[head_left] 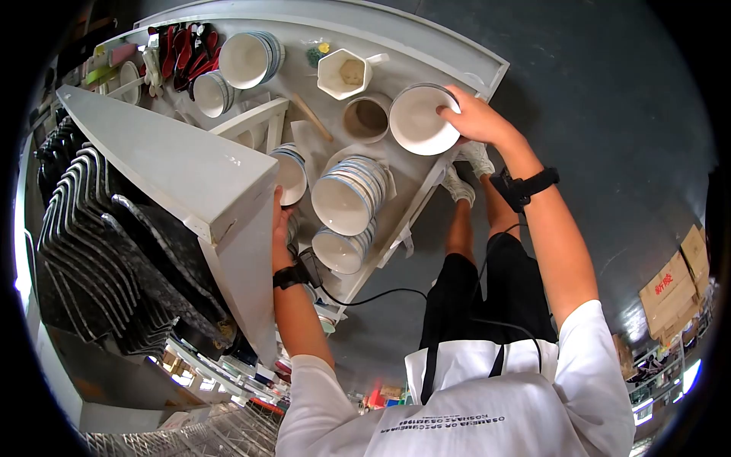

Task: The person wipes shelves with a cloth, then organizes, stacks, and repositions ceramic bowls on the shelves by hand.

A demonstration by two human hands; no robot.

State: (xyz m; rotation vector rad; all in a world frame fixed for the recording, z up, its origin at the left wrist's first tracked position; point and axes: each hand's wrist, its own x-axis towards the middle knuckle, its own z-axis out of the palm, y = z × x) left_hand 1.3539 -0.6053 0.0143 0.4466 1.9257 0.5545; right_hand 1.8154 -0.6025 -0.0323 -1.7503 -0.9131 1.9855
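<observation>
My right hand (480, 118) grips a white bowl (422, 126) with a dark rim, thumb over the edge inside it. The bowl is held over the shelf's right edge, beside a brown-grey cup (366, 119). My left hand (281, 217) reaches in past a white upright panel and meets the lower rim of a small stack of blue-edged bowls (289, 175). Its fingers are partly hidden by the panel, so its grip is unclear. Right of that hand stand a tall stack of blue-rimmed bowls (343, 204) and a second stack (337, 251).
A white hexagonal cup with a handle (344, 74), a wooden stick (311, 116) and bowl stacks (247, 61) share the shelf. Red and black spoons (183, 53) lie at the far left. Black trays (114, 244) fill the near-left rack. A cable (373, 299) crosses between my wrists.
</observation>
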